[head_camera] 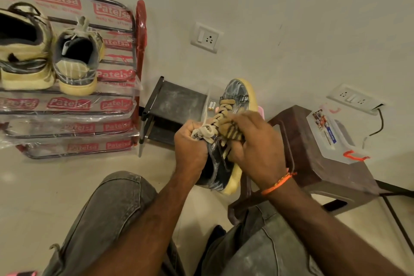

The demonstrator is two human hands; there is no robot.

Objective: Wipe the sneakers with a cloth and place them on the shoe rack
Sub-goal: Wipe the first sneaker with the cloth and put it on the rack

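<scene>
Pale tiled floor and a bare cream wall are framing a seated person's work, with grey-trousered knees filling the bottom of the view. Standing against the wall at far left, the plastic-wrapped shoe rack (pixel 134 56) is already carrying two sneakers (pixel 77 60) on its upper tier, heels facing the camera. A brown plastic stool (pixel 313 163) is sitting at right with a clear lidded box on top, and a small dark stand (pixel 177 101) is resting between rack and stool.

Held up in front of the knees, the third sneaker (pixel 226 159) is pointing its toe away toward the wall and its heel back toward the person, its long axis running almost straight away from the camera. The left hand (pixel 190 148) is gripping the shoe at the collar, fingers curled round the upper and a loose lace end. The right hand (pixel 257 150) is pressing a tan striped cloth (pixel 230 130) over the laces, fingers closed on it.

Wiping appears to be under way. The rack is lying well off to the left and farther away, nearer the left hand, so placing will likely mean swinging the shoe leftward and turning it heel-out beside the pair.
</scene>
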